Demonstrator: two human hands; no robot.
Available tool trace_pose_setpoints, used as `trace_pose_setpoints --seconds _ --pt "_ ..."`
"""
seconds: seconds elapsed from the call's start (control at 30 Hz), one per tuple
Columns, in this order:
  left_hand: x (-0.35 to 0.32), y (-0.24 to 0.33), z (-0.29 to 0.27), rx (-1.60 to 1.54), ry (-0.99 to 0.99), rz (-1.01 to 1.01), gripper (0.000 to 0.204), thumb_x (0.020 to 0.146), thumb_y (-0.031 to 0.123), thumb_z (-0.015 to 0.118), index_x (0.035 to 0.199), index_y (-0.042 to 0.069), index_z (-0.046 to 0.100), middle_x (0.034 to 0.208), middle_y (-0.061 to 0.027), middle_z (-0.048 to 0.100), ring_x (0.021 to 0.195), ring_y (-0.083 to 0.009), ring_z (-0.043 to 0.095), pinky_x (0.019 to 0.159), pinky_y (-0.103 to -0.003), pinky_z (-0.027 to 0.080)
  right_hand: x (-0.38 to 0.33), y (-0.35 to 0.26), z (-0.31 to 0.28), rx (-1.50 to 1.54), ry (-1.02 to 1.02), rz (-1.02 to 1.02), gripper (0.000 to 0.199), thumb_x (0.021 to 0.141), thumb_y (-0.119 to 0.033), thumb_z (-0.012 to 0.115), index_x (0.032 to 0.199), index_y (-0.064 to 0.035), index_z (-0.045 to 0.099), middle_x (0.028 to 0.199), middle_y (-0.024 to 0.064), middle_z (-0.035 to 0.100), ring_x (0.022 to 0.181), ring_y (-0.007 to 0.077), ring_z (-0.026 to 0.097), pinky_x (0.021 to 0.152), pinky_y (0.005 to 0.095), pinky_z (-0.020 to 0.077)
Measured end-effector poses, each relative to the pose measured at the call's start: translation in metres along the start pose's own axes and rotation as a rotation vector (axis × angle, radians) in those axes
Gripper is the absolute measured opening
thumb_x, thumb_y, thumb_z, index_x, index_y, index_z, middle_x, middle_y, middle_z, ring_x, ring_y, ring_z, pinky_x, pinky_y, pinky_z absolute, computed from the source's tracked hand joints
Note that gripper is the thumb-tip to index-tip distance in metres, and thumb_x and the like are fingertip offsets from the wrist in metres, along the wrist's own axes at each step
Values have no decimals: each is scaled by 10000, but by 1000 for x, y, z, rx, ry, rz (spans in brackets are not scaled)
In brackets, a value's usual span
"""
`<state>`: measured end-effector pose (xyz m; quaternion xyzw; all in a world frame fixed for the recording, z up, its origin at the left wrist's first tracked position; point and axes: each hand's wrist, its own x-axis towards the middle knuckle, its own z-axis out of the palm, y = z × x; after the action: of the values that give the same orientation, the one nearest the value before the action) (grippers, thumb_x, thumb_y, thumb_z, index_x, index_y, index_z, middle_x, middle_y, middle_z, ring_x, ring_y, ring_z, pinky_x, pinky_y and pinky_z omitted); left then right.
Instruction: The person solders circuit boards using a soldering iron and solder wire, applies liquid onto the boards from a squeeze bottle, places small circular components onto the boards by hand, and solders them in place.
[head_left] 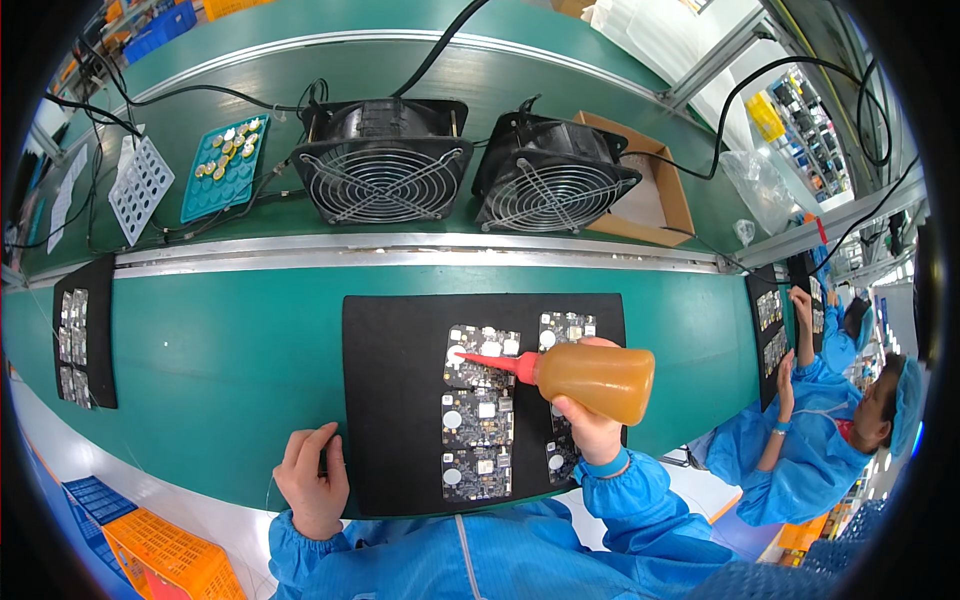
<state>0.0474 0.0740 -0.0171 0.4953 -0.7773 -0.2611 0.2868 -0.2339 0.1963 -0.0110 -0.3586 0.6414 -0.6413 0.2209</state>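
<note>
Bottle [600, 383] crosses mat's [395, 400] right edge, benchtop [690, 365] stretching beyond.

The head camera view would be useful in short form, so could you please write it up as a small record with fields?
Right hand: holding an amber bottle, tipped onto its side
Red nozzle: pointing left, tip over the left column's top board; contact unclear
Left hand: beside the black mat, nothing visible in it
Circuit boards: two columns on the mat, right one partly hidden
Behind: two black fans, turquoise tray, cardboard box
Far right: co-worker in blue
</note>
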Motion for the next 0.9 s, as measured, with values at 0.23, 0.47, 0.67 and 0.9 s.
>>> trace_pose_setpoints --seconds 0.23,0.47,0.67,0.9 --pt "0 -3 1 11 1 15 97 781 -55 637 869 -16 649 786 -114 615 560 -226 601 486 -270 452 -2 1 0 -70 -5 -41 574 680 -40 799 1179 -26 516 1173 103 498 1042 218 544 885 344 469" --pt "0 -3 1 19 4 20 87 788 -53 636 865 -16 648 788 -114 613 563 -221 599 488 -265 449 -4 6 -6 -84 -18 -48 585 687 -58 799 1194 -32 507 1184 102 495 1058 215 532 890 341 458" --pt "1 2 1 22 -9 -9 88 793 -55 631 870 -15 642 791 -115 613 537 -214 589 464 -252 434 -5 6 0 111 74 -5 612 755 -123 761 1280 -57 454 1256 82 490 1123 212 514 926 354 437" --pt "0 1 1 1 -17 13 93 794 -60 622 875 -19 639 791 -119 612 537 -206 585 450 -255 418 -1 -22 -43 610 406 48 511 898 -313 612 1317 -85 428 1279 68 500 1133 208 515 911 351 439"
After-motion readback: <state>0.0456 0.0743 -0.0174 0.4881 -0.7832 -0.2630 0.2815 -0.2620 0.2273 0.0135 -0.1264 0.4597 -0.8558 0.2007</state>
